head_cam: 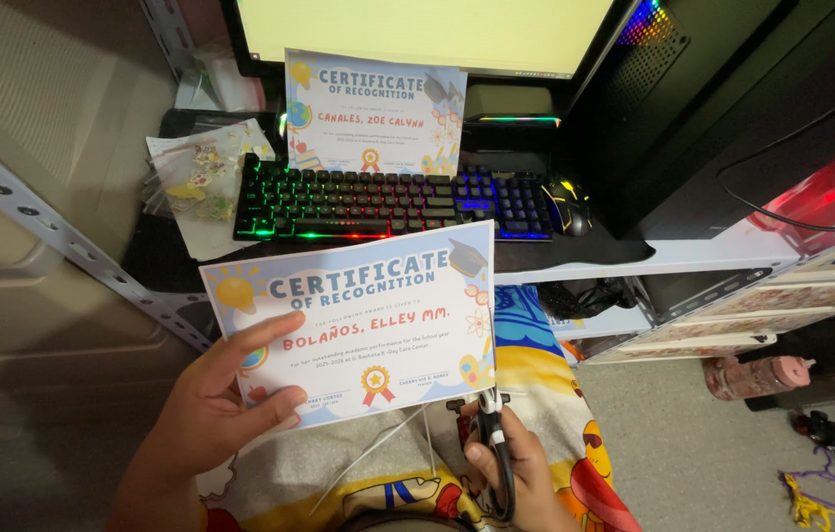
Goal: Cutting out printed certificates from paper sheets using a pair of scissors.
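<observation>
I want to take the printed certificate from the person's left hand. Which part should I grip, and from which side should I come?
Probably the upper right corner of the certificate, coming from the right. The left hand pinches the lower left corner, and the right hand with the scissors sits at the bottom edge. The sheet is held flat and tilted, so its upper right edge is free above the keyboard.

so that's two certificates (353, 320), one backlit keyboard (378, 202), one mouse (568, 204), one monitor (417, 30), one pair of scissors (491, 443) and two hands (211, 404)
</observation>
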